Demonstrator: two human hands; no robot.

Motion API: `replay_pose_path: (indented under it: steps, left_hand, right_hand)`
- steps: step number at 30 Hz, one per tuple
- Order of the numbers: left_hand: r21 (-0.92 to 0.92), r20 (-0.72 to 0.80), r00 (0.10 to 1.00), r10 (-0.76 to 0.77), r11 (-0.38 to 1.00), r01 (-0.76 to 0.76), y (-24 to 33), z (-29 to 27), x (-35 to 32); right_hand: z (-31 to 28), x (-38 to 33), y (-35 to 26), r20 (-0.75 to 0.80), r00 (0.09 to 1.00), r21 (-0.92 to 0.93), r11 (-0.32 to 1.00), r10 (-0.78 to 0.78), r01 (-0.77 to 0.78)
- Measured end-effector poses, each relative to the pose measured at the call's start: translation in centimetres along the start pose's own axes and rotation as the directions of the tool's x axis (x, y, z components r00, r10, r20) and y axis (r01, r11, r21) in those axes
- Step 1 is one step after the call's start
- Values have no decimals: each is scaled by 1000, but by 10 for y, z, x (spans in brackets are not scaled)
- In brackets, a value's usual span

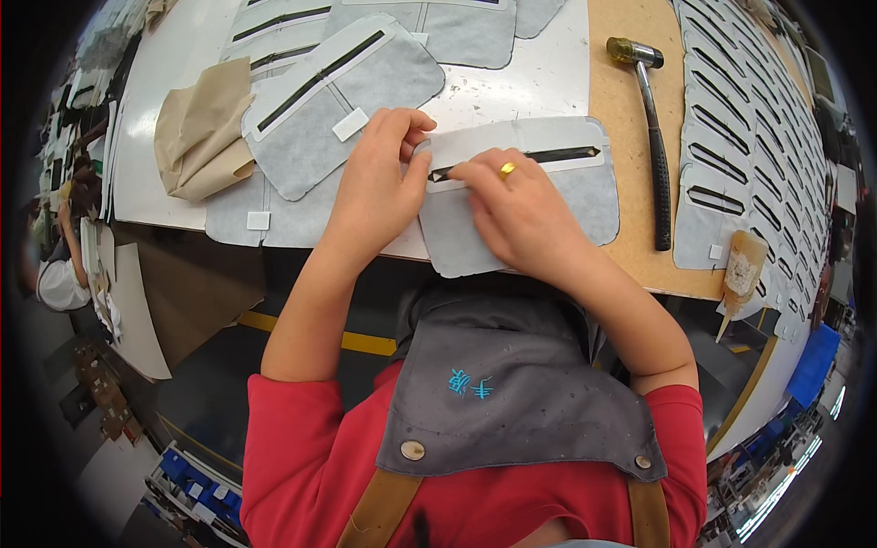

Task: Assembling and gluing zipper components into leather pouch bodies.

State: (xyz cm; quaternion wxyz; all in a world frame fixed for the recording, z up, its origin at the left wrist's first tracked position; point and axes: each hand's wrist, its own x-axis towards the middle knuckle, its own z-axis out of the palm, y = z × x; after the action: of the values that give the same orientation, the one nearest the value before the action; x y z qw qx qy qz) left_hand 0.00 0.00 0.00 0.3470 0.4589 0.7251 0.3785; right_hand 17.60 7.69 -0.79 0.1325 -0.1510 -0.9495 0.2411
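A grey fabric panel [575, 203] with rounded corners lies before me at the table's front edge. Across its upper part runs a white strip [493, 137] with a long dark slot [564, 154]. My left hand [385, 178] is closed at the panel's left edge, thumb and fingers gripping its corner. Over the slot's left end my right hand [523, 208] is bent, its fingertips pinched together at a small pale flap [439, 175]; whatever they hold is hidden under the fingers. A yellow ring [507, 170] is on one of its fingers.
A black-handled mallet [656, 155] lies right of the panel on a brown board [630, 18]. Past it are rows of slotted grey panels [717, 137] and a glue bottle [744, 269] at the edge. Leftward lie more panels [320, 137] and a crumpled beige cloth [201, 132].
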Motion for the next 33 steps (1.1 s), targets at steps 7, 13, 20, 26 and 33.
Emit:
replay_pose_path:
  steps: [7,13,20,26,33]
  left_hand:
    - [324,48,847,529,794,-514,18,46,-18]
    - [411,112,736,668,643,-646,20,92,-6]
    - [421,103,742,663,646,-636,23,95,-7]
    - [474,131,798,588,670,-571,29,94,-3]
    - [372,253,909,331,834,-408,42,75,22]
  right_hand:
    - [-44,6,56,-223,970,-107,987,91,-117]
    - [-71,30,73,135,911,46,916,391,-400]
    - [-68,30,55,-225,974,-391,913,25,-114]
    - [-73,37,45,-446,893,-400,905,-58,-142]
    - [-72,-30,46,-264,911,61,948,317,-313]
